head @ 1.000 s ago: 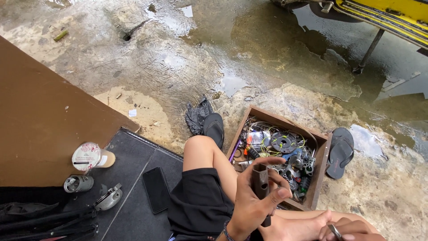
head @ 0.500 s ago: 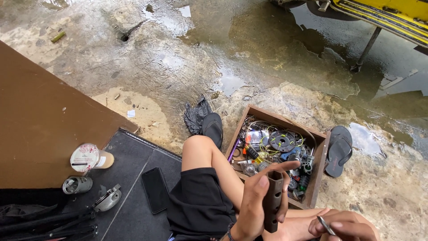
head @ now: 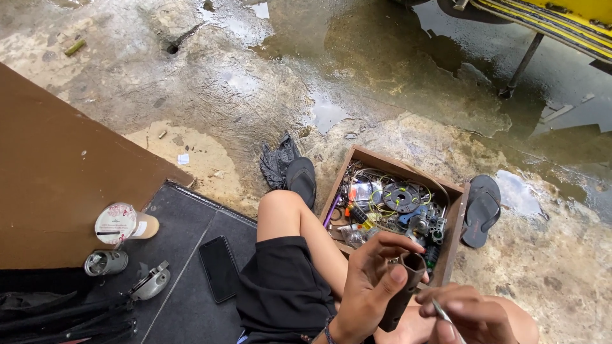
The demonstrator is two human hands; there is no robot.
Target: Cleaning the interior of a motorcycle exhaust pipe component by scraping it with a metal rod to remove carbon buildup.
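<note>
I count two sandals (head: 482, 209), one wooden box (head: 456, 220) of parts, one phone (head: 219, 268), one lidded cup (head: 122, 223), and two metal housings (head: 106, 262) on the mat.

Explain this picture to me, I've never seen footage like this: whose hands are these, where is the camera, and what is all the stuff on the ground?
The camera sits on a person's head and looks down, so you see their own two bare hands and a bent leg in black shorts. There is no machine here. The left hand grips a dark tube-shaped part, held upright. The right hand pinches a thin, pale metal piece beside it; what it is I cannot tell.

The person sits at the edge of a dark mat on wet concrete ground with puddles. In front lies an open wooden box full of wires, reels and small parts. A dark sandal lies right of the box, another left of it. On the mat lie a black phone, a lidded cup on its side and two small metal parts.
</note>
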